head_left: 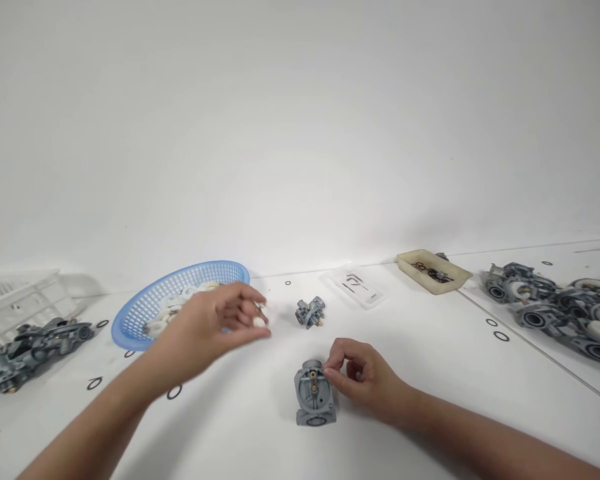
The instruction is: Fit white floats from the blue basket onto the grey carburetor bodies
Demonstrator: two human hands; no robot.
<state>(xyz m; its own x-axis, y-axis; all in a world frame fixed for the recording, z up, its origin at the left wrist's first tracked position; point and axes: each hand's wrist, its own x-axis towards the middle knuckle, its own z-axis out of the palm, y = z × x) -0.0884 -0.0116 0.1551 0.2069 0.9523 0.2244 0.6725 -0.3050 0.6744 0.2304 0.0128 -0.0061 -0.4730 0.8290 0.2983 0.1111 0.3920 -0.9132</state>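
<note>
A grey metal carburetor body (314, 393) lies on the white table with its open bowl side up and brass jets showing. At its upper right edge, my right hand (365, 380) has thumb and forefinger pinched together; anything between the fingertips is too small to make out. My left hand (205, 323) is raised in front of the blue basket (135, 333), its fingers closed on a white carburetor float (261, 322) that is partly hidden. White floats (173, 308) lie in the basket behind that hand.
Farther back sits a smaller carburetor (310, 312). A clear tray (377, 298) holds thin pins, and a cream tray (457, 277) holds dark rings. Carburetors are piled at left (30, 353) and right (560, 307). Black O-rings (501, 337) are scattered about; a white crate (20, 300) stands left.
</note>
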